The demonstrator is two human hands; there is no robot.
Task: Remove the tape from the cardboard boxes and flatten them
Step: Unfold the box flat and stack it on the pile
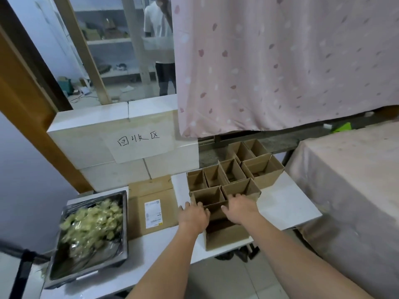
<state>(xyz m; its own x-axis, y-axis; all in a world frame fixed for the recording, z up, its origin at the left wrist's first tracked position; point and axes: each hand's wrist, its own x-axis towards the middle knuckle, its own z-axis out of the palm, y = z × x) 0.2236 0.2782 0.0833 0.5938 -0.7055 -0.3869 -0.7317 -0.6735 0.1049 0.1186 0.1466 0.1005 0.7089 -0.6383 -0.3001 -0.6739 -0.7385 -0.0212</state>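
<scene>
Several small open-topped cardboard boxes (pixel 232 172) stand packed together on the white table (pixel 287 207). Nearest to me is one more brown box (pixel 226 235), at the table's front edge. My left hand (pixel 192 214) lies on its left rim, fingers spread toward the neighbouring box (pixel 208 196). My right hand (pixel 243 207) reaches over its far right rim, fingers curled down at the edge; what they grip is hidden. A flattened cardboard sheet (pixel 151 203) with a white label lies to the left.
A black-lined tray (pixel 90 240) holding crumpled yellowish tape sits at the front left. White blocks with a handwritten paper sign (pixel 140 141) stand behind. A pink curtain (pixel 280 61) hangs at the back, a cloth-covered surface (pixel 354 180) is to the right. A person stands beyond the window.
</scene>
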